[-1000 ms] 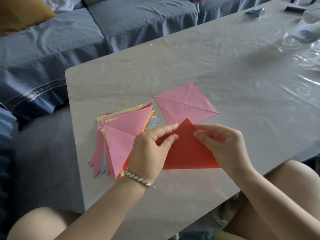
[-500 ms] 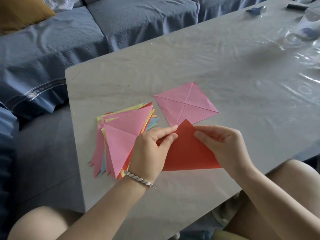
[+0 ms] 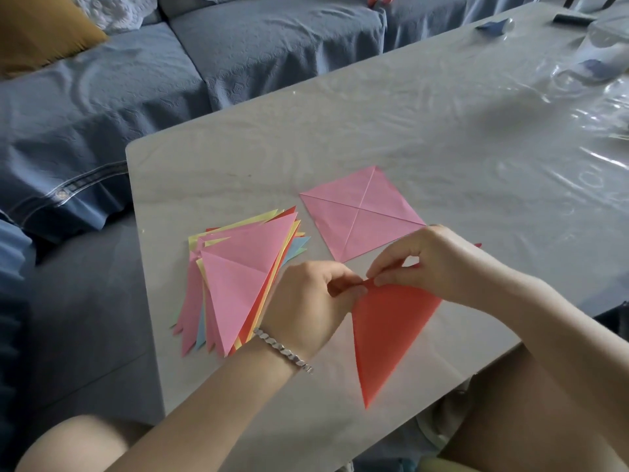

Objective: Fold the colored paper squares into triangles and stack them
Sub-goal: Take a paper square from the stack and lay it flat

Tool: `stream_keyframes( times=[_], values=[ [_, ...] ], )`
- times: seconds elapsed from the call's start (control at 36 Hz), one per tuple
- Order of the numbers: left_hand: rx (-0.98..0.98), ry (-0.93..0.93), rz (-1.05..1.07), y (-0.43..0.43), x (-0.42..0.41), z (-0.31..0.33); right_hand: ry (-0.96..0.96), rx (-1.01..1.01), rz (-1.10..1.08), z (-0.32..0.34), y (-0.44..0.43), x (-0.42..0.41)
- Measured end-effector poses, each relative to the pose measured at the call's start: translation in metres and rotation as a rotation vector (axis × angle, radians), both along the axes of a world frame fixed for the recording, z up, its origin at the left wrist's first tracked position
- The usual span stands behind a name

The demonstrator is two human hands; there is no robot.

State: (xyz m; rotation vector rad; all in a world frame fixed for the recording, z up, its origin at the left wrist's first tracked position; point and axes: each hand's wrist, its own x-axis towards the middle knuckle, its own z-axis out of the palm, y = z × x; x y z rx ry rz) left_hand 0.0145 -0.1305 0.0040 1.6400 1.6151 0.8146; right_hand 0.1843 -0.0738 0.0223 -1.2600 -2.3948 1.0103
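- Grey table (image 3: 442,131) under a glossy cover held the work. Near its front edge was your red paper (image 3: 388,332), folded to a triangle with its long point toward you.
- Your left hand (image 3: 306,308) and right hand (image 3: 439,264) both pinched its top corner, fingertips nearly meeting.
- You seemed to be matching corners. The next move, I judge, called for pressing the crease flat, then laying the triangle on the stack of triangles (image 3: 238,284) just left.
- Beyond your hands a creased pink square (image 3: 360,212) lay unfolded.
- No brand, label or writing could be read.
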Motion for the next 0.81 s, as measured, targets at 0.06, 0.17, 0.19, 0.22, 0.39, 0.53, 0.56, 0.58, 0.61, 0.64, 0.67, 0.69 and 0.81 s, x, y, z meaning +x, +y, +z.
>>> stream_keyframes(
  times=[0.06,0.17,0.19,0.22,0.39,0.53,0.56,0.58,0.61,0.64,0.67,0.69,0.81],
  values=[
    [-0.017,-0.071,0.043,0.002,-0.001,-0.002,-0.012,0.150,0.000,-0.001,0.003,-0.004],
    [-0.092,-0.293,0.296,0.014,-0.007,-0.017,0.067,0.509,-0.045,-0.020,0.002,-0.009],
    [-0.119,-0.312,0.357,0.017,-0.010,-0.023,0.079,0.507,-0.065,-0.027,0.000,-0.009],
    [-0.138,-0.296,0.409,0.021,-0.013,-0.030,0.082,0.481,-0.073,-0.034,-0.004,-0.009],
    [-0.171,0.044,0.461,0.032,-0.026,-0.064,-0.201,0.330,0.078,-0.097,-0.033,-0.002],
    [-0.136,0.201,0.437,0.029,-0.025,-0.066,-0.370,0.325,0.054,-0.117,-0.043,0.003],
    [-0.133,0.207,0.439,0.030,-0.025,-0.067,-0.387,0.344,0.035,-0.118,-0.041,0.003],
    [-0.139,0.208,0.442,0.030,-0.025,-0.067,-0.406,0.368,0.013,-0.118,-0.038,0.001],
    [-0.143,0.209,0.445,0.031,-0.025,-0.068,-0.415,0.397,-0.016,-0.120,-0.035,-0.001],
    [-0.146,0.211,0.451,0.031,-0.025,-0.069,-0.420,0.423,-0.048,-0.121,-0.030,-0.003],
    [-0.146,0.216,0.457,0.031,-0.025,-0.070,-0.416,0.452,-0.082,-0.121,-0.026,-0.006],
    [-0.146,0.222,0.463,0.031,-0.025,-0.070,-0.411,0.474,-0.109,-0.122,-0.021,-0.008],
    [-0.148,0.213,0.456,0.031,-0.026,-0.071,-0.423,0.539,-0.189,-0.123,0.000,-0.018]
  ],
)
